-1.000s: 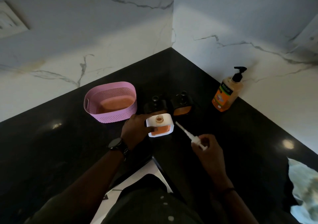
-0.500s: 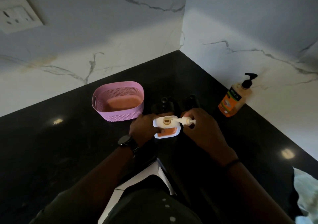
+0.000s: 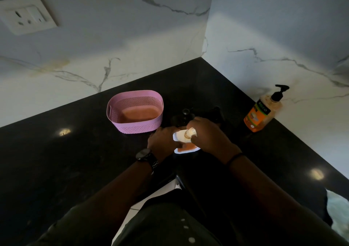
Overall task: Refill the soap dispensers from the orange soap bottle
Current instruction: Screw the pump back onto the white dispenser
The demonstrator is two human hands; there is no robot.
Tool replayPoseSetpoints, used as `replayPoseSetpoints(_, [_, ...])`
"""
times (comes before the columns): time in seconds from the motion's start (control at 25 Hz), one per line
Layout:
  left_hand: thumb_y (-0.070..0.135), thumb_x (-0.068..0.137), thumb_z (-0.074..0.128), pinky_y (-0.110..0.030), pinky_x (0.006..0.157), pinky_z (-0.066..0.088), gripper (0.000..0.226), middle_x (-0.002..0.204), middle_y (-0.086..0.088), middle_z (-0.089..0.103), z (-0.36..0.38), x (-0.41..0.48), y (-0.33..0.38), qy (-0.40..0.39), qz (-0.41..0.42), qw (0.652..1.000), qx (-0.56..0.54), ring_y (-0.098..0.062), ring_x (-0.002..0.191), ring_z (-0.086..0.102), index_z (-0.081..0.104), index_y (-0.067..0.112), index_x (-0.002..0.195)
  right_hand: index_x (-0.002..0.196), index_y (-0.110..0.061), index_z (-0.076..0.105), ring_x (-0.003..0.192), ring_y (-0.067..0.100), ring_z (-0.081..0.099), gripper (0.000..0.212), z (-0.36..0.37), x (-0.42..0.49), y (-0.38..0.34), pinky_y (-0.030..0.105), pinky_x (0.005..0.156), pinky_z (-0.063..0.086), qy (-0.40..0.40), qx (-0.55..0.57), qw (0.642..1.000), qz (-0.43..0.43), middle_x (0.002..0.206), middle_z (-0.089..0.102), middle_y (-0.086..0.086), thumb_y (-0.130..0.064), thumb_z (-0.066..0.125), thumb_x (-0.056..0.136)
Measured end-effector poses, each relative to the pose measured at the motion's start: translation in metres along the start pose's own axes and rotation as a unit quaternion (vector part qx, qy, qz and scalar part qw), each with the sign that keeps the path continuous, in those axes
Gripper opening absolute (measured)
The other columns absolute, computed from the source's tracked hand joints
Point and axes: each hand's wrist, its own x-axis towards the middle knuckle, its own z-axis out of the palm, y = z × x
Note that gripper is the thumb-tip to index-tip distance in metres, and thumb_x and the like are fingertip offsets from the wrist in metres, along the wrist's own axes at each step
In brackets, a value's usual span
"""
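Black counter (image 3: 75, 160) bears pink basket (image 3: 139, 127), orange soap bottle (image 3: 258, 113); left hand (image 3: 162, 138), right hand (image 3: 207, 138) fingers (image 3: 194, 122) grip white dispenser (image 3: 179, 135).

Both forearms reach forward from bottom of view, converging at centre. Left grip (image 3: 162, 140) back-up, fingers curled against left side of white dispenser (image 3: 186, 148), holding it. Right grip (image 3: 206, 137) knuckles up, fingers and thumb closed round pump top (image 3: 188, 132) at dispenser's neck. Two grips just beside each other, almost touching. Both wrists roughly straight, elbows bent out of view below
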Motion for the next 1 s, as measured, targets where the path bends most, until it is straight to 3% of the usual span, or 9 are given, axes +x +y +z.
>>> replayPoseSetpoints(0.32, [0.049, 0.080, 0.076, -0.047, 0.102, 0.048, 0.064, 0.135, 0.001, 0.062, -0.004, 0.001, 0.003, -0.028, -0.014, 0.999, 0.012, -0.024, 0.125, 0.055, 0.055, 0.028, 0.136, 0.144, -0.012, 0.035, 0.117, 0.026, 0.059, 0.062, 0.017, 0.019, -0.017, 0.038, 0.096, 0.047, -0.011, -0.097, 0.995, 0.030, 0.131, 0.060, 0.009, -0.027, 0.062, 0.090])
replayPoseSetpoints(0.48, [0.046, 0.083, 0.073, -0.046, 0.102, 0.048, 0.059, 0.134, 0.000, 0.062, -0.002, 0.001, 0.001, -0.022, -0.014, 1.000, 0.013, -0.023, 0.124, 0.056, 0.055, 0.028, 0.136, 0.140, -0.013, 0.039, 0.115, 0.026, 0.060, 0.058, 0.012, 0.019, -0.009, 0.040, 0.092, 0.049, -0.038, -0.112, 0.991, 0.056, 0.128, 0.061, 0.009, -0.037, 0.060, 0.091])
replayPoseSetpoints(0.6, [0.046, 0.085, 0.073, -0.043, 0.102, 0.047, 0.057, 0.136, 0.001, 0.061, -0.001, 0.003, 0.000, -0.017, -0.011, 1.000, 0.014, -0.023, 0.124, 0.054, 0.055, 0.029, 0.137, 0.143, -0.019, 0.035, 0.118, 0.027, 0.057, 0.067, 0.005, 0.017, -0.007, 0.042, 0.093, 0.049, -0.022, -0.040, 0.999, 0.030, 0.131, 0.058, 0.008, -0.018, 0.067, 0.085])
replayPoseSetpoints(0.72, [0.045, 0.083, 0.075, -0.043, 0.101, 0.047, 0.059, 0.136, 0.001, 0.061, 0.001, 0.003, 0.000, -0.013, -0.008, 1.000, 0.010, -0.023, 0.125, 0.055, 0.055, 0.031, 0.137, 0.143, -0.023, 0.031, 0.106, 0.024, 0.064, 0.067, 0.004, 0.015, -0.003, 0.040, 0.087, 0.052, 0.011, -0.026, 0.999, 0.042, 0.117, 0.065, 0.006, -0.025, 0.067, 0.086])
replayPoseSetpoints(0.88, [0.043, 0.085, 0.074, -0.044, 0.104, 0.047, 0.056, 0.137, 0.001, 0.061, 0.002, 0.004, -0.001, -0.010, 0.000, 1.000, -0.002, -0.024, 0.126, 0.055, 0.056, 0.030, 0.137, 0.149, -0.026, 0.022, 0.114, 0.025, 0.061, 0.081, 0.003, 0.016, 0.003, 0.044, 0.094, 0.051, -0.023, -0.033, 0.999, 0.021, 0.129, 0.061, 0.007, -0.018, 0.070, 0.083])
replayPoseSetpoints(1.0, [0.044, 0.086, 0.073, -0.043, 0.102, 0.048, 0.055, 0.136, 0.000, 0.061, 0.003, 0.004, -0.003, -0.022, -0.009, 1.000, -0.010, -0.023, 0.125, 0.056, 0.056, 0.028, 0.136, 0.148, -0.023, 0.026, 0.114, 0.024, 0.061, 0.077, 0.009, 0.019, 0.004, 0.040, 0.094, 0.050, -0.008, -0.058, 0.997, 0.042, 0.128, 0.062, 0.006, -0.040, 0.068, 0.086])
